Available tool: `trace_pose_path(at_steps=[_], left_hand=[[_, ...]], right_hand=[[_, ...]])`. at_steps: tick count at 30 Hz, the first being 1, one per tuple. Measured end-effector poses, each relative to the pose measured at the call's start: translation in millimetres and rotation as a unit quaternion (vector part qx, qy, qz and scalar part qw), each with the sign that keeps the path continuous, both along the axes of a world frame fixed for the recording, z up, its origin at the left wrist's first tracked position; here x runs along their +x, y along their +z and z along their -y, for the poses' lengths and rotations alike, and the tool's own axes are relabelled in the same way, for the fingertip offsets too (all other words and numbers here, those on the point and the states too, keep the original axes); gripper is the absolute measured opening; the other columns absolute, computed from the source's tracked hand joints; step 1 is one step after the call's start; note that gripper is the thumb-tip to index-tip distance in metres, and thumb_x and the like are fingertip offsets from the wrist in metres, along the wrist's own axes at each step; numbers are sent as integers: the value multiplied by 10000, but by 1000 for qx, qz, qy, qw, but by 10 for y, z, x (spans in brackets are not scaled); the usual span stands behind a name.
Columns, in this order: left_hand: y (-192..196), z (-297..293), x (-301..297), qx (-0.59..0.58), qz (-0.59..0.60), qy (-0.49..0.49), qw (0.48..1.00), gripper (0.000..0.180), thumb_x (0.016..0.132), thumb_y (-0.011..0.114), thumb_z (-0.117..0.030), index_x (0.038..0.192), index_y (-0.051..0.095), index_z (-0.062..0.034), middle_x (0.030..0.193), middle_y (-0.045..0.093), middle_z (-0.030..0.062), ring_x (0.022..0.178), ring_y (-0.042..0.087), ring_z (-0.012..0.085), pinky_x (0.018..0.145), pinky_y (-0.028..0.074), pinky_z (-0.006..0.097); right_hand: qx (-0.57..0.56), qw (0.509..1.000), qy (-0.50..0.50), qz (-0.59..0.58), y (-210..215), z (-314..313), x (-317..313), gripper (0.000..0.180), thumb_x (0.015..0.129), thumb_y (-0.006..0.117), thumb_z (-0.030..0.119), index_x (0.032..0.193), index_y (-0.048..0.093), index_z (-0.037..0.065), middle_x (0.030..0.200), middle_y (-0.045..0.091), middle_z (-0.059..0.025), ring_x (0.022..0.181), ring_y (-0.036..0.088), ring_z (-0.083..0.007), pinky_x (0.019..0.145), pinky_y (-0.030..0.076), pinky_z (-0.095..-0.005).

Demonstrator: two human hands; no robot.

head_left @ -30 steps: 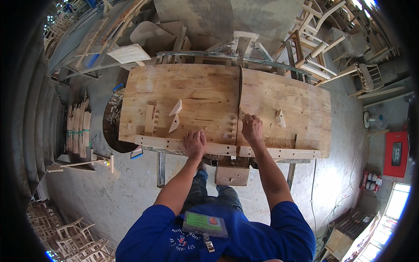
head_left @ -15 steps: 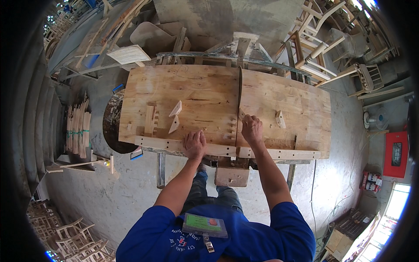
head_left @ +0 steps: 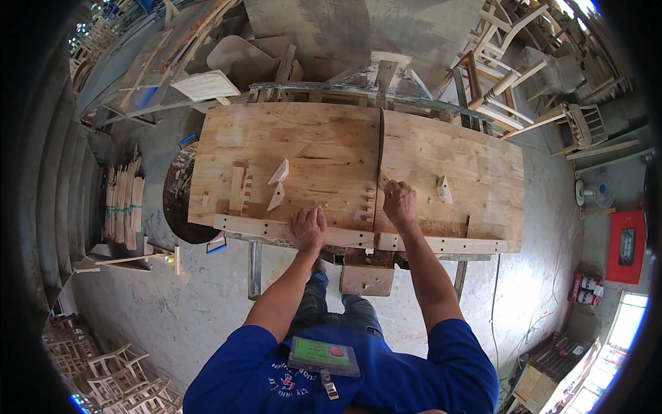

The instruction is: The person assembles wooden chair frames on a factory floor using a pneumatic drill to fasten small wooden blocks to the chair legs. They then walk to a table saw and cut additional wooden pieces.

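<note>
Two broad wooden panels lie side by side at waist height, the left panel [head_left: 317,141] and the right panel [head_left: 476,165], with a dark curved gap between them. My left hand [head_left: 309,226] lies with fingers spread on the drilled wooden rail [head_left: 269,228] along the left panel's near edge and on the panel behind it. Close to the gap, my right hand [head_left: 400,201] is closed on a small wooden piece [head_left: 385,176], mostly hidden by the fingers. Left of that hand, a notched wooden strip [head_left: 371,205] sits beside the gap. Another drilled rail [head_left: 448,244] borders the right panel.
Angled wooden blocks [head_left: 277,196] lie on the left panel, and another drilled block [head_left: 443,190] on the right one. A slatted wooden piece [head_left: 238,189] is farther left. A round bin [head_left: 178,200] of scraps stands beside the bench. Chair frames [head_left: 500,90] crowd the far right.
</note>
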State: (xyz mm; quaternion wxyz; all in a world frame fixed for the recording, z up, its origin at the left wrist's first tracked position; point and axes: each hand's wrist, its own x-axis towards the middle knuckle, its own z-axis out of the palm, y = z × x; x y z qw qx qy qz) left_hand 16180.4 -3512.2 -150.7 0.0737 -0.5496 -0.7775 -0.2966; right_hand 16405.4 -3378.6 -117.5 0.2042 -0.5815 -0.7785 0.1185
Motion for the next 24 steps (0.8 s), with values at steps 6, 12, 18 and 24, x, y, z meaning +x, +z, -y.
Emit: trace_pose_path(at_steps=[6, 12, 18, 24], left_hand=[[-10, -5, -8, -3, 2, -3, 1000, 129, 931, 656, -261, 999, 733, -184, 947, 654, 45, 925, 639, 312, 833, 506, 474], [-11, 7, -7, -8, -7, 1, 1000, 128, 936, 657, -258, 1003, 734, -182, 948, 656, 51, 926, 639, 314, 835, 505, 475], [-6, 4, 10, 6, -3, -1, 1000, 131, 945, 654, -245, 1014, 733, -168, 951, 660, 57, 926, 638, 321, 826, 508, 480], [-15, 7, 10, 8, 4, -3, 1000, 135, 944, 655, -236, 1010, 732, -147, 952, 664, 71, 917, 639, 332, 831, 511, 483]], right_hand=[[10, 1000, 4, -6, -22, -28, 12, 129, 878, 721, 140, 984, 682, 78, 925, 689, -158, 930, 666, -385, 817, 502, -497], [12, 1000, 4, -3, -51, -33, 5, 117, 878, 718, 138, 977, 683, 85, 925, 691, -155, 924, 666, -386, 815, 501, -496], [19, 1000, 11, -13, -71, -51, 23, 110, 870, 716, 131, 956, 667, 82, 908, 680, -156, 904, 662, -391, 810, 502, -500], [24, 1000, 13, -12, -96, -61, 21, 96, 867, 705, 124, 943, 661, 84, 903, 676, -156, 898, 660, -385, 804, 501, -499]])
